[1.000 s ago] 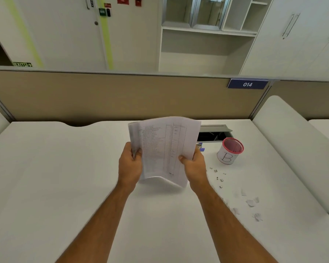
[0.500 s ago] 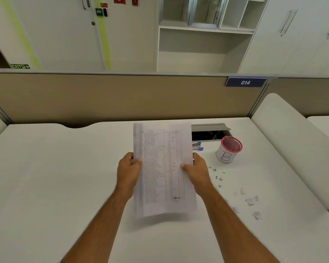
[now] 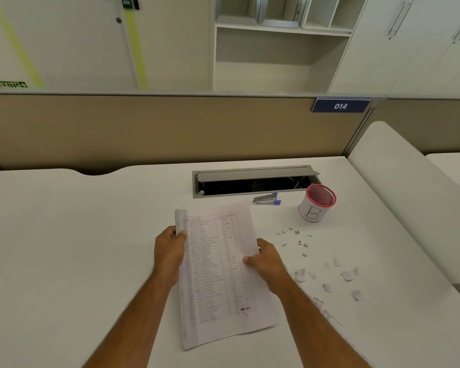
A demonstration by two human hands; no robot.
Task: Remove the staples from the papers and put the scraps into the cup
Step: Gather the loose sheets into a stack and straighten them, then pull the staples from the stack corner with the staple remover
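A: Head view: how many hands do you see?

B: Two. The left hand [image 3: 170, 251] grips the left edge of the papers [image 3: 218, 272]. The right hand [image 3: 267, 261] pinches the right edge with its thumb on top.

A: How many papers?

B: One small stack. I can see more than one sheet at the curled top left corner, but I cannot count them. The stack is printed with a table of lines and sits low over the white table [image 3: 64, 248].

A: What is to the right of the papers?

B: One stapler [image 3: 266, 199], silver and blue, lying near the open slot [image 3: 252, 185] in the table. Then about ten little staples [image 3: 295, 239] are spread on the table. Closer to the person there are about ten torn paper scraps [image 3: 347, 275].

A: And the cup?

B: One cup [image 3: 316, 203], white with a pink rim and a big letter B. It stands upright, right of the stapler and past the staples.
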